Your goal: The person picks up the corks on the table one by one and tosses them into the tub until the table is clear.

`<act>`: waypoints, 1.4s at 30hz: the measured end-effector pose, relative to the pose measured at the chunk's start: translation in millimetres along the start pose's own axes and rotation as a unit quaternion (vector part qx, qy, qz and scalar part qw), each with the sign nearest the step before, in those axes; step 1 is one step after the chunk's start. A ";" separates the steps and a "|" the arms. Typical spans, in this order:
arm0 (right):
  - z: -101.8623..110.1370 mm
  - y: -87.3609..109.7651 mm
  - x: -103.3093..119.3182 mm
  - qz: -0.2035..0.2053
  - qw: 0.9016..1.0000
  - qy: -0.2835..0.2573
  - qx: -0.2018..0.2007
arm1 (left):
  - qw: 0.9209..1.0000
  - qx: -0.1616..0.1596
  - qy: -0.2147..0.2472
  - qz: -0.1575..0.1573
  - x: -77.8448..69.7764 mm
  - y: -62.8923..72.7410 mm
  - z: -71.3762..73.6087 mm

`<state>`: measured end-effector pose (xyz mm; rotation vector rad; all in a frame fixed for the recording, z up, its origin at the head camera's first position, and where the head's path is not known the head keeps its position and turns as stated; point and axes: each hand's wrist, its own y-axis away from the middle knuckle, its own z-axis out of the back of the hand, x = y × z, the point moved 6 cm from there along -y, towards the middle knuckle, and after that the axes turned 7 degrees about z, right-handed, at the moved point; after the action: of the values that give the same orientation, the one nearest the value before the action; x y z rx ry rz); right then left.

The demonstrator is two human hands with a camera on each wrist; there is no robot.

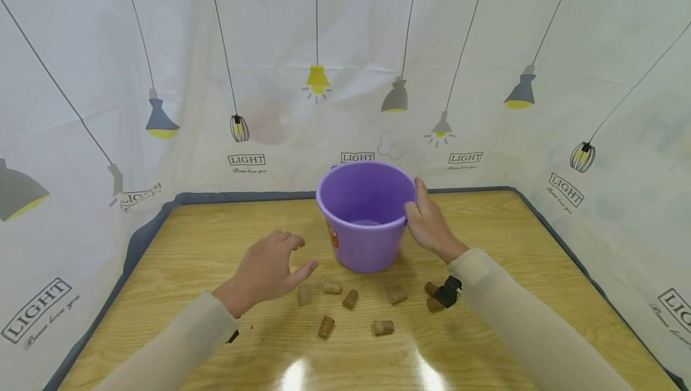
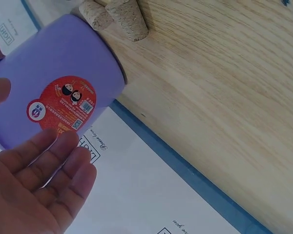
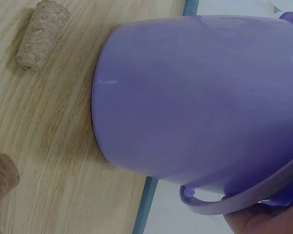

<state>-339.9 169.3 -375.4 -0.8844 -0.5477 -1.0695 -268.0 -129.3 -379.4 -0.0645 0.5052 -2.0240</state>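
Note:
A purple plastic bucket (image 1: pixel 367 247) stands at the back middle of the table. My right hand (image 1: pixel 432 223) grips its right rim, thumb over the edge. In the right wrist view the bucket's curved handle (image 3: pixel 254 197) runs past the fingers of that hand. Left of the bucket, my left hand (image 1: pixel 270 268) is held with fingers relaxed and nothing in it; its palm faces the bucket's red round sticker (image 2: pixel 71 102). Several wine corks lie in front of the bucket, among them a pale cork (image 1: pixel 332 287) and a brown cork (image 1: pixel 326 327).
Below my right wrist lie darker corks (image 1: pixel 434 305), partly covered by the black wrist strap (image 1: pixel 448 292). The wooden table (image 1: pixel 205 247) ends at a white curtain (image 1: pixel 291 157) printed with lamps, which rises behind it and on both sides.

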 end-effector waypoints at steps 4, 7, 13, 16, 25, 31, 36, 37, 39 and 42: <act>-0.5 -0.1 0.2 0.000 1.000 -0.002 0.001 | 1.000 0.012 0.003 -0.001 0.7 0.6 -1.6; -0.4 0.0 0.8 -0.001 1.000 -0.001 0.000 | 1.000 0.025 0.007 0.002 1.1 1.3 -3.6; 0.1 0.2 1.9 -0.001 1.000 -0.001 0.000 | 0.999 0.048 0.015 0.011 2.8 4.0 -7.5; 0.7 0.5 2.5 -0.002 1.000 0.002 0.000 | 0.998 0.060 0.018 0.014 4.5 5.3 -11.2; 0.6 0.5 2.9 -0.002 1.000 0.006 0.000 | 0.995 0.098 0.027 0.026 9.2 10.7 -22.9; 0.1 0.6 2.0 -0.001 1.000 0.003 0.003 | 0.992 0.124 0.028 0.024 11.5 15.0 -31.3; 0.0 0.6 1.0 -0.004 1.000 0.002 0.003 | 0.988 0.148 0.027 0.029 13.2 17.8 -38.7; 0.0 0.6 0.9 -0.004 1.000 0.002 0.003 | 0.988 0.150 0.026 0.031 13.8 18.5 -40.4; 0.1 0.4 0.8 -0.003 1.000 0.000 0.003 | 0.988 0.152 0.028 0.028 14.6 19.9 -43.3; -0.1 0.4 1.0 -0.003 1.000 -0.002 0.003 | 0.988 0.152 0.026 0.020 14.6 22.3 -46.3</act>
<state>-339.1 168.8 -374.8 -0.8812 -0.5567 -1.0706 -268.4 -135.9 -432.4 0.1824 0.2230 -2.0444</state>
